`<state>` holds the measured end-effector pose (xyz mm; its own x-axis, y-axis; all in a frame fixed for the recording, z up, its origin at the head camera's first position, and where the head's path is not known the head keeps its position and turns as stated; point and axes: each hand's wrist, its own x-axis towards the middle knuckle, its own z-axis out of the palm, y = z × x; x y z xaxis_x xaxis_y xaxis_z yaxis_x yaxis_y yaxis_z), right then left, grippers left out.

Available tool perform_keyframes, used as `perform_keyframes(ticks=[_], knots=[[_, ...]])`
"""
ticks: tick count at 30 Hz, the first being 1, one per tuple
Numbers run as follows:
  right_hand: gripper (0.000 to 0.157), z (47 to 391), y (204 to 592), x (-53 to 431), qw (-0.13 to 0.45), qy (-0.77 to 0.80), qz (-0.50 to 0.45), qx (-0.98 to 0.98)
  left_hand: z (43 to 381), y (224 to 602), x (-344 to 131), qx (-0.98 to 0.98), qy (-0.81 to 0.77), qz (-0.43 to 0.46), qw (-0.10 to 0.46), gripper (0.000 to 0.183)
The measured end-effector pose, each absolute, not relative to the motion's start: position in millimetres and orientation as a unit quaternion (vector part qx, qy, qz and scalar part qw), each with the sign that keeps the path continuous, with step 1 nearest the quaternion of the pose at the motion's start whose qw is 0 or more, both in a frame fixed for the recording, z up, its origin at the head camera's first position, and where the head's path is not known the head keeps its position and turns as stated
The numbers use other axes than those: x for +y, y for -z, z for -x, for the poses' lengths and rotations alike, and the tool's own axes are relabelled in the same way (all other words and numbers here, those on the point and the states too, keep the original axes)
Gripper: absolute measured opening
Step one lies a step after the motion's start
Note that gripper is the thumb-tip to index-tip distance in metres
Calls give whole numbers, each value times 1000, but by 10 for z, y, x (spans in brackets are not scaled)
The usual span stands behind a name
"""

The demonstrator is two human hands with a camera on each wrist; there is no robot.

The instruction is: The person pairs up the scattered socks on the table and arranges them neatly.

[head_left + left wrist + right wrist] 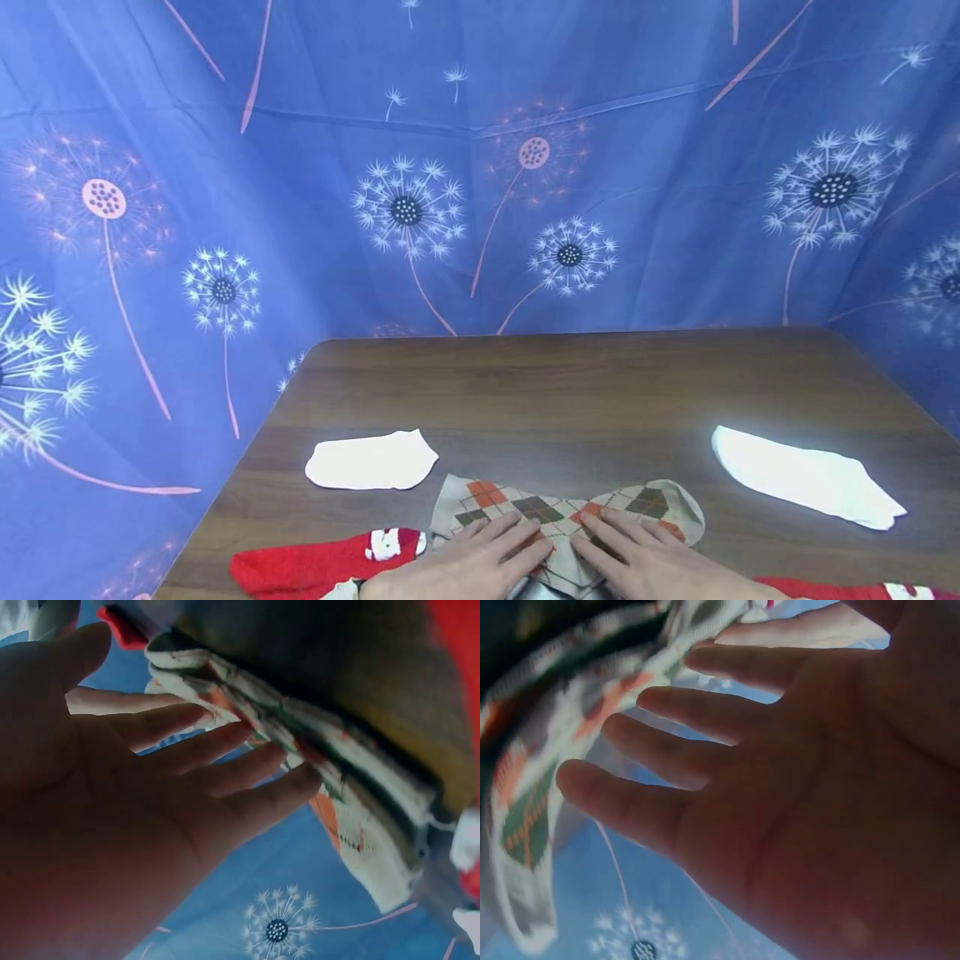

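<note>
A beige argyle sock [558, 510] with orange and dark green diamonds lies near the front of the table, its middle sagging toward the front edge. On its left part rests my left hand [476, 560], fingers outstretched. My right hand [641, 557] touches the right part in the same way, its fingertips pointing inward. In the left wrist view, straight fingers meet the layered fabric of the sock [367, 847], and its layers stand slightly apart. The right wrist view shows spread fingers against the sock [526, 821]. Neither hand curls round the fabric.
A white sock [371, 462] lies at the left and another white sock [802, 477] at the right. Beside my left hand is a red sock [300, 568]; a second red item [832, 590] shows by my right forearm. A blue dandelion-print cloth [480, 167] hangs behind the wooden table [570, 392].
</note>
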<state>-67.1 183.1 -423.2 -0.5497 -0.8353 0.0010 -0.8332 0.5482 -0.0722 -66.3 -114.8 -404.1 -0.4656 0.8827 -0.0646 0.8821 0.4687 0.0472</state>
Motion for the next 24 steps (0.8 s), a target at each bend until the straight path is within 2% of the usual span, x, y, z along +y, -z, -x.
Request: perform_keyframes(ticks=[6,10,13,19,24], knots=[[77,630,4307,1756,115,53,416,901,656,4059,-1144,864,0,-496,83,82],[81,625,4327,1689,139,53,385,911,655,4067,-1134,867,7,-490,91,81],[80,631,4346,1664,120,44,394,910,655,4084,-1128,867,23,-491,83,80],[70,667,4395,1654,31,11,456,889,634,4168,-1114,870,37,-488,66,69],[66,682,4361,1631,-24,4,477,879,639,4184,-1111,872,35,-484,62,68]])
